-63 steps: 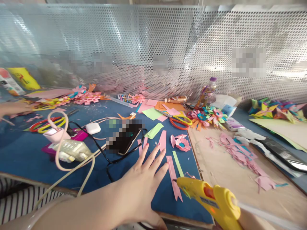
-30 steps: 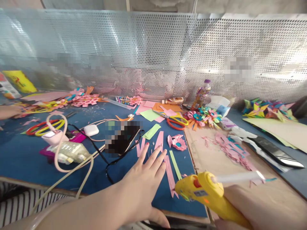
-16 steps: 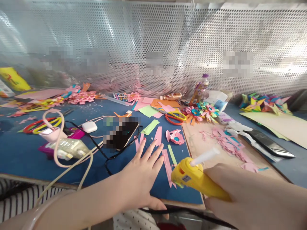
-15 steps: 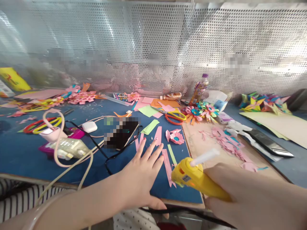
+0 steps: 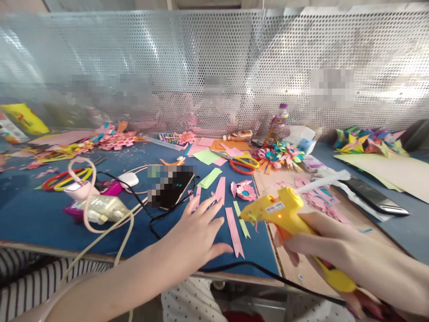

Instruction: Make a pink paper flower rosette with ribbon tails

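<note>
A yellow hot glue gun (image 5: 288, 208), its small orange light lit, is gripped in my right hand (image 5: 348, 246). A white glue stick (image 5: 323, 181) pokes out of its back, and the nozzle points left above the table. My left hand (image 5: 199, 230) is spread palm down, holding nothing I can see, with its fingertips over pink paper strips (image 5: 220, 190). Between the hands lie a notched pink strip (image 5: 234, 232) and a narrow green strip (image 5: 241, 219). Just beyond them sits a pink paper flower (image 5: 244, 190) with a blue centre.
A phone (image 5: 172, 190) and cables lie left of my left hand, beside a power strip (image 5: 100, 208). Scissors (image 5: 244, 164) rest on coloured paper further back. Finished paper flowers (image 5: 290, 154) and a drink bottle (image 5: 277, 125) stand right of them. A perforated metal screen (image 5: 221, 58) closes the back.
The glue gun has turned in my right hand, its nozzle now facing left and its side showing. My left hand has drawn slightly left and down, fingers still spread.
</note>
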### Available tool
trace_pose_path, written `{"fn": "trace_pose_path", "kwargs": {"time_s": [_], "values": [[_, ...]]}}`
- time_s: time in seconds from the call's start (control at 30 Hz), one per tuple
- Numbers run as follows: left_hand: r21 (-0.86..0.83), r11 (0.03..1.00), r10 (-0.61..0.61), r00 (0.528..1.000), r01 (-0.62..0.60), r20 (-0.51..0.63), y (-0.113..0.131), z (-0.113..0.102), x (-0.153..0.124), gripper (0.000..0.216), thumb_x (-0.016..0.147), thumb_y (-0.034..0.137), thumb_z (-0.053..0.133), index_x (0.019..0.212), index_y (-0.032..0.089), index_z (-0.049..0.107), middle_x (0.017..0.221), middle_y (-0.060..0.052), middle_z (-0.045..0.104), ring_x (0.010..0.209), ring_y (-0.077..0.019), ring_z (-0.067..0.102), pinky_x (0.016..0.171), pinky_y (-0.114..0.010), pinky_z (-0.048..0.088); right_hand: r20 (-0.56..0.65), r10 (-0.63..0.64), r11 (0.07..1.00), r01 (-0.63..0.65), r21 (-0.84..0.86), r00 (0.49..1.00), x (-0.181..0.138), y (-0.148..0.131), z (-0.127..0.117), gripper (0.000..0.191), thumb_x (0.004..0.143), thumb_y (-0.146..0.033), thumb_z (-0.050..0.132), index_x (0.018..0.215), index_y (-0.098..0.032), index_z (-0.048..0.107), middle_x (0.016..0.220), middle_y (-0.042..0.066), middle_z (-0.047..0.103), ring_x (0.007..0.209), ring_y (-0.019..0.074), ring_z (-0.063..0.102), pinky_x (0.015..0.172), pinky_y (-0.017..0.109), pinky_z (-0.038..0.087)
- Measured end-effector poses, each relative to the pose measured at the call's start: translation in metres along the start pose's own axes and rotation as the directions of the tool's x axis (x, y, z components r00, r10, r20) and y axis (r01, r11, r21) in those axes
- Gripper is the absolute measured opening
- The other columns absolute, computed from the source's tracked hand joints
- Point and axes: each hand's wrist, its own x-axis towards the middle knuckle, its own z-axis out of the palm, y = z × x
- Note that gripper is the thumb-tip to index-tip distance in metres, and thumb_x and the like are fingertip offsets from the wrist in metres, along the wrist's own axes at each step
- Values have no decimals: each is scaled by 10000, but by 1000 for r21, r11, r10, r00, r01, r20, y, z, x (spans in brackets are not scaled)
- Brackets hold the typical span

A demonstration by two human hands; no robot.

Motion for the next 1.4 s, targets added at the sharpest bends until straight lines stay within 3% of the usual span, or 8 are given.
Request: {"fn": "trace_pose_path", "kwargs": {"time_s": [0.1, 0.23, 0.53, 0.73, 0.93, 1.07, 1.27, 1.4], "values": [[-74, 994, -79, 996, 76, -36, 3, -7, -2, 351, 882, 417, 387, 876, 193, 656, 1043, -72, 635, 999, -223, 550, 872, -374, 390, 143, 67, 937, -112, 331, 987, 14, 2, 12, 308, 707, -532, 519, 687, -225, 504, 356, -50, 417, 244, 128, 433, 232, 201, 267], [-263, 952, -170, 985, 156, -31, 18, -17, -1, 353, 891, 386, 376, 730, 189, 620, 688, -26, 615, 688, -162, 572, 662, -292, 431, 51, -149, 806, 91, 585, 988, 37, 0, 32, 302, 748, -494, 490, 759, -199, 552, 606, -15, 552, 301, 87, 440, 292, 221, 322], [-609, 701, -477, 879, 370, -15, 47, -14, 12, 326, 814, 536, 420, 774, 222, 496, 653, -4, 618, 636, -182, 576, 584, -301, 436, -182, -375, 670, 401, 625, 909, 87, -51, 71, 401, 765, -542, 444, 726, -162, 567, 649, -3, 495, 496, 93, 422, 440, 219, 335], [-837, 390, -671, 741, 384, 28, 15, -13, 22, 327, 848, 542, 335, 773, 229, 391, 598, 24, 548, 582, -158, 589, 565, -272, 458, -126, -508, 673, 483, 560, 852, 116, -79, 76, 413, 776, -552, 396, 691, -166, 516, 529, -26, 434, 435, 87, 333, 434, 231, 294], [-916, 227, -623, 773, 329, 123, -27, -23, 44, 398, 810, 591, 372, 766, 205, 458, 482, 39, 450, 378, -99, 437, 365, -200, 307, -31, -575, 721, 524, 454, 818, 149, -116, 73, 532, 785, -641, 286, 732, -174, 536, 549, -6, 446, 427, 98, 329, 411, 229, 274], [-926, 127, -743, 652, 354, 147, -72, -30, 64, 379, 807, 538, 439, 720, 173, 493, 490, 29, 448, 343, -50, 326, 343, -161, 157, 20, -587, 750, 534, 391, 810, 157, -128, 64, 601, 794, -650, 229, 757, -150, 560, 596, 7, 451, 411, 78, 287, 375, 213, 199], [-894, 86, -940, 334, 440, 75, -149, -31, 81, 400, 871, 488, 351, 677, 152, 449, 530, 8, 474, 330, -39, 314, 332, -167, 143, 56, -797, 600, 799, -44, 601, 121, -69, 25, 296, 828, -387, 442, 790, -157, 625, 663, 9, 530, 547, 105, 435, 510, 238, 346], [-854, 37, -982, 179, 519, 66, -186, -22, 83, 389, 900, 426, 334, 788, 104, 520, 614, -24, 528, 424, -71, 441, 370, -180, 290, 202, -894, 214, 778, -591, 400, 101, -9, 3, 267, 891, -235, 359, 950, -189, 615, 873, 61, 583, 796, 161, 530, 668, 288, 423]]}}
